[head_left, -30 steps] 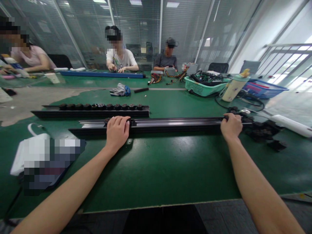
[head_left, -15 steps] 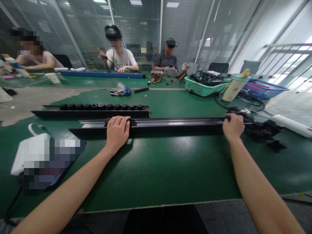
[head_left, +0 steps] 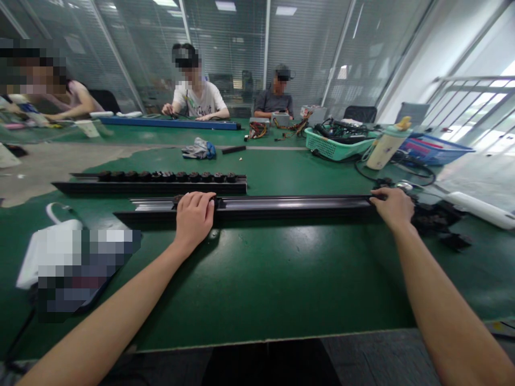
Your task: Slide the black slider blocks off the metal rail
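Looks like our right hand point(head_left: 393, 208) scooted rightward to the near-right tip of the rail point(head_left: 293, 202), can't tell if it's pinching, while our left hand point(head_left: 195, 214) clasps a black block point(head_left: 177, 199), rail running left-to-right along the desk point(head_left: 281, 279).

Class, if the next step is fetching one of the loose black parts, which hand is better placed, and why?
Probably the right hand: it is right beside the black parts, while the left hand is farther off, over the nearer black rail.
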{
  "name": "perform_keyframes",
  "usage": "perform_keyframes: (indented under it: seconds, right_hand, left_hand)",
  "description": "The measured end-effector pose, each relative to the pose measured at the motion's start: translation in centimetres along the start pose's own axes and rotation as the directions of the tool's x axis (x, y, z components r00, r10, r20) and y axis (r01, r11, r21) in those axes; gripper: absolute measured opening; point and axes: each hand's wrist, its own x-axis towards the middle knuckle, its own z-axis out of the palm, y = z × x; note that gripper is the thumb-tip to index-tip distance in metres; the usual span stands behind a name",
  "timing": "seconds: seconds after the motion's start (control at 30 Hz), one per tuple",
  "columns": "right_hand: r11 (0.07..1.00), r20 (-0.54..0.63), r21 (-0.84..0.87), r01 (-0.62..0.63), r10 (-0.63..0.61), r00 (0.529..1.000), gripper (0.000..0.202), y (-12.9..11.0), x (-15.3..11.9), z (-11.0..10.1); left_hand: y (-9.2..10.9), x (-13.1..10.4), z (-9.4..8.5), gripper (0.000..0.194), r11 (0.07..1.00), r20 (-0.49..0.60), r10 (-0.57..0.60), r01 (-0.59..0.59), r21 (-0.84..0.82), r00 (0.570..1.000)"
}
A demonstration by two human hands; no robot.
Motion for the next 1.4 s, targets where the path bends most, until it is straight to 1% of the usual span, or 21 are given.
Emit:
perform_keyframes:
  seconds: [0.13,0.27,0.5,0.63,0.83,1.07,1.4]
  right_hand:
    - [0.994,-0.020,0.073,0.083,-0.081,0.996,0.030,1.6,0.7,0.4]
    - [0.981,-0.077,0.130,0.147,-0.138,0.987,0.029,2.3,0.4,0.9]
    - [0.963,-0.148,0.167,0.209,-0.185,0.971,0.033,2.8,0.0,1.8]
    - [0.953,-0.199,0.199,0.228,-0.189,0.962,0.033,3.1,0.2,2.4]
    - [0.946,-0.240,0.233,0.226,-0.169,0.956,0.035,3.1,0.1,2.9]
    - [0.970,-0.260,0.204,0.134,-0.079,0.962,0.038,3.2,0.1,3.0]
    - [0.983,-0.282,0.168,0.079,-0.029,0.959,0.038,3.8,0.6,3.0]
  left_hand:
    - [0.0,0.0,0.0,0.042,1.000,0.013,-0.006,0.006,0.007,1.000]
    - [0.1,0.0,-0.1,0.042,1.000,0.013,-0.003,0.003,0.007,1.000]
    - [0.2,0.1,0.0,0.041,1.000,0.001,-0.007,0.007,0.004,1.000]
    - [0.2,0.1,0.0,0.042,1.000,0.016,-0.003,0.003,0.006,1.000]
    - [0.2,0.1,0.0,0.042,1.000,0.015,0.003,-0.003,0.017,1.000]
    - [0.2,0.2,0.0,0.042,0.999,0.017,0.005,-0.006,0.043,1.000]
    - [0.5,0.2,-0.2,0.044,1.000,0.027,0.000,-0.001,0.026,1.000]
